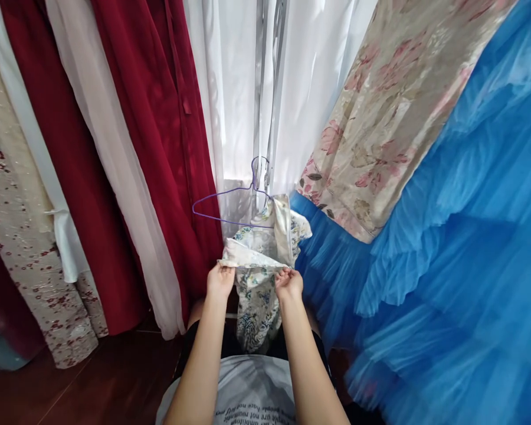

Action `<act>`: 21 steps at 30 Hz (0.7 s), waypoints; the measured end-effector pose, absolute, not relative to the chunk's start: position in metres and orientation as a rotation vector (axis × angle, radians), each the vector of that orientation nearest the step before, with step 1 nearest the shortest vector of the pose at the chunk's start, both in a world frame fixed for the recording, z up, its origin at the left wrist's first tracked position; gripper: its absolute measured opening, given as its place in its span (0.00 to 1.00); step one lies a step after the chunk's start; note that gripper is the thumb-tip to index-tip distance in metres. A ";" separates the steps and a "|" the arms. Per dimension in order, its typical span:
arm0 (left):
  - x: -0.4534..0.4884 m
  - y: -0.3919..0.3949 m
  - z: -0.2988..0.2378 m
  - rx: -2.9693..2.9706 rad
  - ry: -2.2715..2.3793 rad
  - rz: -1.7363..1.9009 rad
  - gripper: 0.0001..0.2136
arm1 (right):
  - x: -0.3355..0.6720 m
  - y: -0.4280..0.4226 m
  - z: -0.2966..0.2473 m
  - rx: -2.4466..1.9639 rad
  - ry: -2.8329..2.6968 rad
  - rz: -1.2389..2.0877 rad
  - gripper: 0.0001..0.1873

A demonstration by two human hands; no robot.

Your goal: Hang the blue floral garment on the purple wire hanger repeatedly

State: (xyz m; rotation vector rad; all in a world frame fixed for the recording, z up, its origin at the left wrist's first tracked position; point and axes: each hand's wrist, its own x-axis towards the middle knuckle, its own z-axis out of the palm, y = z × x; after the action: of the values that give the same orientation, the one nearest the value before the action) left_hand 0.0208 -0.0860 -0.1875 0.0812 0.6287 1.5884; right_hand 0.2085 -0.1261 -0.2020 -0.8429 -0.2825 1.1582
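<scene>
A white garment with a blue and yellow floral print (259, 310) hangs in front of me, its lower part draping down between my knees. Its right side sits on a purple wire hanger (223, 193), while the hanger's left arm is bare. Between my two hands an edge of the cloth is stretched taut. My left hand (220, 280) pinches one end of that edge, fingers closed. At the other end my right hand (288, 283) pinches the fabric just below the part on the hanger.
Dark red dresses (154, 118) and a pale pink length of fabric (110, 147) hang at the left. To the right are a beige floral dress (376, 136) and a large blue tulle skirt (451, 283). White curtains (318, 71) hang behind a metal pole (263, 88). A grey bin (9, 351) stands at lower left.
</scene>
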 end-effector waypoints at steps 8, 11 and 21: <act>0.076 -0.128 -0.156 0.727 0.375 1.514 0.06 | 0.224 -0.138 -0.194 -0.907 -0.346 1.119 0.07; 0.088 -0.146 -0.147 1.056 0.470 1.475 0.11 | 0.205 -0.146 -0.175 -0.938 -0.618 1.308 0.15; 0.073 -0.151 -0.146 1.337 0.552 1.276 0.20 | 0.207 -0.191 -0.137 -0.675 -0.935 1.746 0.23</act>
State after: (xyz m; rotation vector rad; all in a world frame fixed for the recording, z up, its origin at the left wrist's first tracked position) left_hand 0.0735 -0.1508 -0.1459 1.3370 0.5524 1.2757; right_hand 0.2066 -0.1909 -0.1374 -0.6745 -0.9347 1.7458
